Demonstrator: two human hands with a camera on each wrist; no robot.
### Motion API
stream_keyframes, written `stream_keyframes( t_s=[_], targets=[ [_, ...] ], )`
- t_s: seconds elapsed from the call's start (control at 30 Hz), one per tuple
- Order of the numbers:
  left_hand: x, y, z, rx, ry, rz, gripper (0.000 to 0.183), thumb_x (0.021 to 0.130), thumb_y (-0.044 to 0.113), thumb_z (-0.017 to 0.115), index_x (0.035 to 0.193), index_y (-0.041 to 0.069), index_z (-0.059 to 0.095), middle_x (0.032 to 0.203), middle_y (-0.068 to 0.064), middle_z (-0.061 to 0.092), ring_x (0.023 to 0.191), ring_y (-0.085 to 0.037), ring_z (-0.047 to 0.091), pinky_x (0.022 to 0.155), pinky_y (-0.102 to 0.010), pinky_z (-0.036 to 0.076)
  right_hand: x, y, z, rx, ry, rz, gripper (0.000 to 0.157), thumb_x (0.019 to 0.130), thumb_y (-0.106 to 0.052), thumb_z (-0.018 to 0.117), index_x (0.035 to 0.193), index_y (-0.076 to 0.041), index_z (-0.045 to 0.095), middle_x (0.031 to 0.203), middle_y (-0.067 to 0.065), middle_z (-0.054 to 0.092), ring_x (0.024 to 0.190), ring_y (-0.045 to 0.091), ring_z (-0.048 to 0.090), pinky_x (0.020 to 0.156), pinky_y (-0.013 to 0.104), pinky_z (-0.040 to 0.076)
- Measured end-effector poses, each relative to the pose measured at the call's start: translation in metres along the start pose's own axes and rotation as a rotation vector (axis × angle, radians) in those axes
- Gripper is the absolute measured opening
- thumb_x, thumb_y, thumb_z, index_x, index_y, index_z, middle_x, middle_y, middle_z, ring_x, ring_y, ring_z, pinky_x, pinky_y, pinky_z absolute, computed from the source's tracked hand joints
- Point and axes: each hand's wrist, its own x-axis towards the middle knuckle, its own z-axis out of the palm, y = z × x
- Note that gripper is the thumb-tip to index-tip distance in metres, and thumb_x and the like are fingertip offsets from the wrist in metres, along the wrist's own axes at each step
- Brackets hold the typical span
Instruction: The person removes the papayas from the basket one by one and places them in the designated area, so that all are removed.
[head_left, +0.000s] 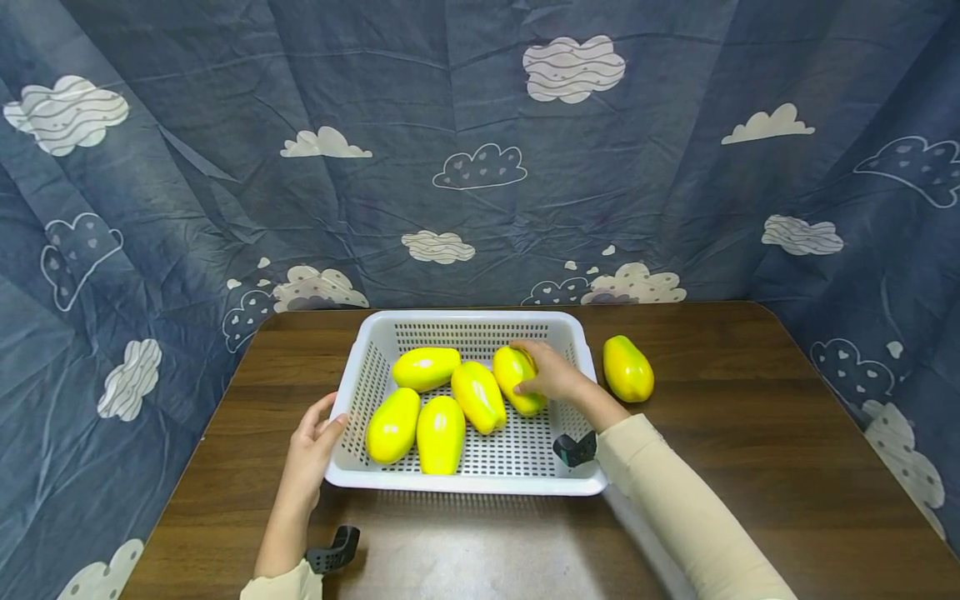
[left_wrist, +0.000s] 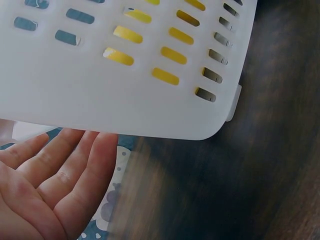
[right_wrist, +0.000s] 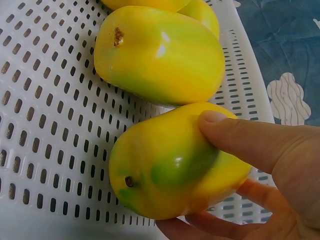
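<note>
A white perforated plastic basket (head_left: 510, 485) stands on the table with several yellow-green papayas in it. Inside, toward its right end, my right hand (head_left: 557, 375) grips one papaya (right_wrist: 165, 160). The thumb lies across its top and the other fingers curl beneath, their tips partly hidden. That fruit sits close beside another papaya (right_wrist: 160, 55) in the right wrist view. At the basket's left side my left hand (head_left: 311, 442) holds the rim, thumb over the edge. In the left wrist view its fingertips go out of sight behind the rim.
One more papaya (head_left: 628, 369) lies on the brown wooden table (head_left: 750, 433), just right of the basket. A blue curtain (head_left: 480, 208) with white clouds hangs behind the table's far edge. Dark wrist devices sit near both sleeves.
</note>
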Motion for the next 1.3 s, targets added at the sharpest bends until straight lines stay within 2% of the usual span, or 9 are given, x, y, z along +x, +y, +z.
stream_keyframes(
  t_s=[0.43, 0.67, 0.87, 1.07, 1.3],
  targets=[
    [0.000, 0.000, 0.000, -0.005, -0.002, -0.006, 0.044, 0.093, 0.025, 0.049, 0.134, 0.016, 0.036, 0.122, -0.021, 0.052, 0.101, -0.033, 0.056, 0.072, -0.036, 0.051, -0.003, -0.001, -0.005, 0.084, 0.066, -0.009, 0.073, 0.074, -0.012, 0.074, 0.136, -0.013, 0.036, 0.138, 0.014, 0.032, 0.122, 0.032, 0.033, 0.095, 0.049, 0.033],
    [0.000, 0.000, 0.001, -0.006, -0.004, -0.008, 0.044, 0.093, 0.025, 0.049, 0.135, 0.016, 0.036, 0.122, -0.021, 0.051, 0.101, -0.032, 0.056, 0.072, -0.036, 0.051, -0.005, -0.001, -0.008, 0.156, 0.092, -0.034, 0.072, 0.075, -0.013, 0.073, 0.137, -0.017, 0.036, 0.140, 0.010, 0.031, 0.123, 0.030, 0.033, 0.093, 0.045, 0.037],
    [0.000, 0.000, 0.001, -0.008, 0.008, -0.009, 0.044, 0.093, 0.024, 0.049, 0.134, 0.015, 0.037, 0.121, -0.022, 0.052, 0.098, -0.031, 0.057, 0.070, -0.034, 0.051, -0.006, -0.003, -0.010, 0.199, 0.107, -0.084, 0.072, 0.075, -0.014, 0.073, 0.137, -0.018, 0.036, 0.139, 0.008, 0.031, 0.121, 0.028, 0.036, 0.092, 0.043, 0.038],
    [0.000, 0.001, 0.000, -0.013, 0.000, -0.011, 0.044, 0.093, 0.025, 0.049, 0.134, 0.015, 0.036, 0.122, -0.021, 0.052, 0.100, -0.031, 0.056, 0.075, -0.039, 0.050, -0.006, -0.003, -0.012, 0.220, 0.130, -0.116, 0.073, 0.075, -0.012, 0.073, 0.137, -0.019, 0.035, 0.140, 0.008, 0.030, 0.115, 0.033, 0.042, 0.087, 0.043, 0.042],
    [0.000, 0.001, 0.001, -0.017, 0.002, -0.015, 0.044, 0.093, 0.026, 0.049, 0.134, 0.016, 0.037, 0.122, -0.021, 0.052, 0.099, -0.030, 0.057, 0.074, -0.038, 0.050, -0.006, -0.005, -0.015, 0.228, 0.177, -0.165, 0.075, 0.074, -0.012, 0.074, 0.137, -0.019, 0.035, 0.139, 0.006, 0.032, 0.116, 0.030, 0.041, 0.090, 0.042, 0.040]
  ],
)
